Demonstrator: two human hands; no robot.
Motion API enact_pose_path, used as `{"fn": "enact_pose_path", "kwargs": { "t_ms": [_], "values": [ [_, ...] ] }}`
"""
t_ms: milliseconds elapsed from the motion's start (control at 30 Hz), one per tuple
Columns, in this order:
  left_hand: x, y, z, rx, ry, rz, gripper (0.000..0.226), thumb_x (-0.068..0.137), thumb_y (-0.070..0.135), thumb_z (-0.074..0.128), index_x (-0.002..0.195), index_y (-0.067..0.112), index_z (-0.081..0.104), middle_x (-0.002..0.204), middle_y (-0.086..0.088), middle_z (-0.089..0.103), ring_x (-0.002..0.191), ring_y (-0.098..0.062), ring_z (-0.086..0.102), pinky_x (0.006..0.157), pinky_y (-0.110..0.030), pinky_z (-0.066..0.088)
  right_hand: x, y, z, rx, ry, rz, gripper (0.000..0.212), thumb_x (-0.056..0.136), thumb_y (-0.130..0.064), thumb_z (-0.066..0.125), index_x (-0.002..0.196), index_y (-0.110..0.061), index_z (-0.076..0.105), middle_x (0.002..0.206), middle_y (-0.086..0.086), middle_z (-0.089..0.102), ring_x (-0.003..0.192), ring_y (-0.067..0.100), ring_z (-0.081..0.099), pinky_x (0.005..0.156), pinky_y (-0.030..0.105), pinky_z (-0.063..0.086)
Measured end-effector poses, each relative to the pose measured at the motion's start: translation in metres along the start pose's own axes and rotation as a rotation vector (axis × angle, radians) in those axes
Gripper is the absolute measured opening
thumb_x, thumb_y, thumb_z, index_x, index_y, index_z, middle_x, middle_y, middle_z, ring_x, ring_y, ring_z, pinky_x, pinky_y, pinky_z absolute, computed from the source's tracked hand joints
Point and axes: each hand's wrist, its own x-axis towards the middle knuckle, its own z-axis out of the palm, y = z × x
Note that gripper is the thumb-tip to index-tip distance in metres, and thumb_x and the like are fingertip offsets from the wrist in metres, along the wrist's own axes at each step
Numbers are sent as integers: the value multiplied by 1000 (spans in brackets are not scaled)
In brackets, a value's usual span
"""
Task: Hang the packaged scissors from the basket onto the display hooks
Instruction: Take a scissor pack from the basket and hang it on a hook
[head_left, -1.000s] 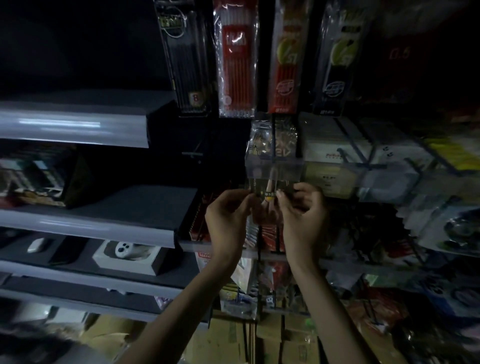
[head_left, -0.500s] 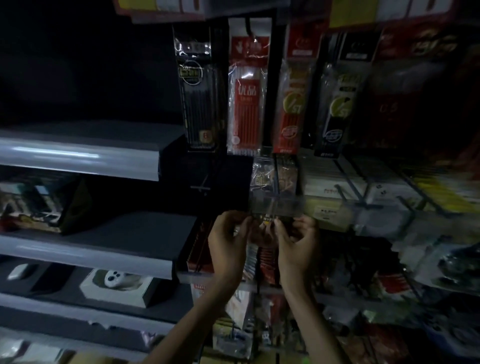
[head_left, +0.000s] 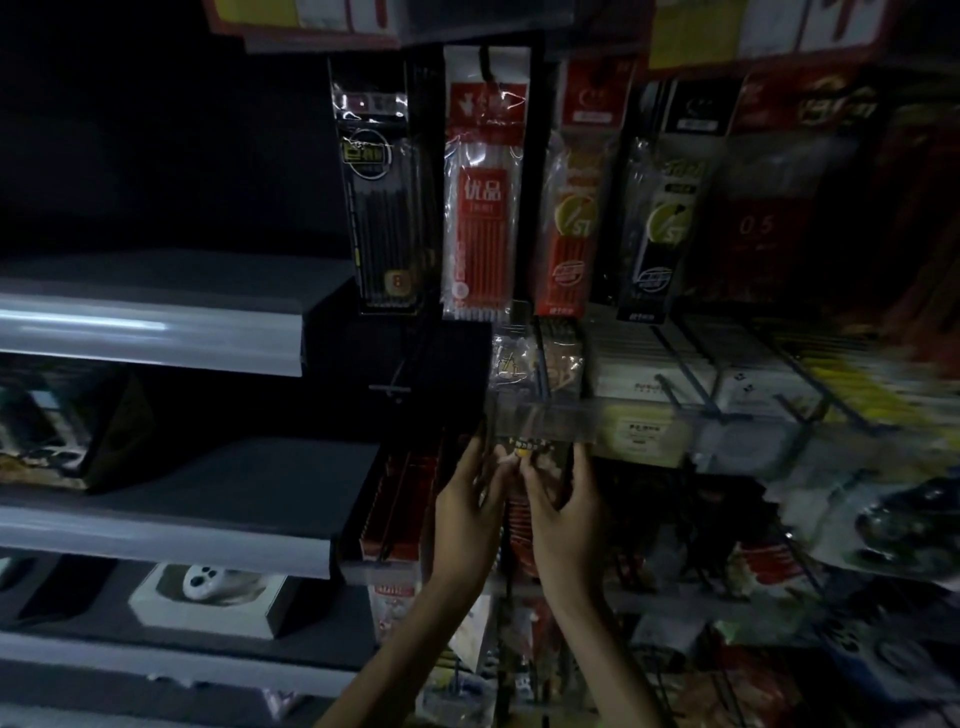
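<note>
In dim light, a small packaged scissors (head_left: 535, 451) with a dark card top and a yellow spot is held up just under a clear price strip (head_left: 545, 422) on a display hook. My left hand (head_left: 467, 512) grips its left edge and my right hand (head_left: 563, 512) pinches its right side and front. Most of the package is hidden behind my fingers. Similar clear packs (head_left: 535, 358) hang on the hook right above. The basket is out of view.
Long pen refill packs (head_left: 480, 187) hang in a row above. Grey shelves (head_left: 150, 332) jut out at left, one carrying a white boxed item (head_left: 208, 597). Wire hooks with white boxes (head_left: 675, 384) and more packaged goods fill the right side.
The view has tilted upward, so the shelves and both hands sit lower in frame. Both hands stay on the package under the price strip, now closer together.
</note>
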Motion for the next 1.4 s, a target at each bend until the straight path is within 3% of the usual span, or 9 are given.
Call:
{"fn": "enact_pose_path", "kwargs": {
  "t_ms": [200, 400, 533, 733, 833, 933, 1133, 1267, 1400],
  "values": [
    [-2, 1, 4, 21, -17, 7, 23, 110, 22, 56, 129, 12, 65, 115, 2, 76, 114, -17, 73, 96, -34, 59, 3, 13, 6, -54, 6, -22, 63, 101, -43, 57, 158, -25, 38, 124, -9, 70, 110, 0, 67, 90, 26, 60],
    [-4, 12, 4, 49, -4, 59, 17, 111, 19, 55, 121, 22, 68, 108, 3, 77, 101, -11, 76, 84, -27, 60, 7, 12, 5, -37, 9, -21, 55, 102, -30, 61, 154, -20, 46, 115, -9, 74, 104, -2, 69, 82, 8, 53],
    [-5, 13, 0, 79, -7, 69, 21, 110, 16, 55, 124, 23, 68, 114, 7, 77, 107, -6, 73, 86, -19, 57, 6, 15, 6, -13, -13, -11, 53, 102, -28, 61, 153, -23, 46, 116, -10, 74, 104, -3, 70, 86, 16, 58],
    [0, 9, -1, 133, 66, 80, 22, 106, 27, 64, 127, 30, 64, 120, 13, 70, 113, -6, 68, 94, -35, 58, 6, 19, 9, -49, 6, -27, 65, 100, -48, 52, 159, -29, 33, 128, -7, 69, 113, 1, 67, 92, 26, 59],
    [4, 7, 0, 79, 12, 53, 25, 106, 31, 63, 131, 26, 60, 122, 6, 70, 115, -14, 68, 98, -46, 58, 7, 16, 9, -82, 7, -38, 68, 101, -46, 52, 161, -24, 30, 145, -3, 59, 125, -1, 58, 96, 6, 46],
    [4, 6, 2, 52, -49, 32, 19, 107, 34, 60, 122, 23, 62, 115, 1, 70, 110, -19, 70, 96, -58, 57, 7, 10, 6, -81, -14, -48, 63, 104, -31, 56, 161, -19, 31, 151, -3, 53, 119, -24, 47, 90, -6, 34],
    [2, 6, 5, 60, -37, 50, 10, 109, 27, 59, 115, 24, 65, 108, -1, 71, 104, -21, 71, 92, -57, 58, 6, 11, 2, -77, -32, -68, 67, 98, -55, 48, 158, -27, 36, 145, -8, 58, 130, 1, 57, 99, 5, 43],
    [0, 9, 6, 78, -39, 45, 12, 110, 27, 56, 117, 22, 64, 109, 0, 71, 104, -20, 71, 92, -54, 59, 6, 17, 2, -74, -44, -31, 62, 100, -48, 55, 156, -27, 38, 138, -6, 63, 120, 0, 63, 93, 10, 51],
    [-2, 9, 6, 86, -28, 46, 13, 110, 29, 56, 116, 19, 63, 106, -1, 70, 102, -21, 71, 90, -55, 58, 5, 18, 3, -101, -25, -37, 70, 98, -59, 49, 158, -27, 35, 143, -5, 60, 126, 6, 61, 98, 19, 53]
  ]
}}
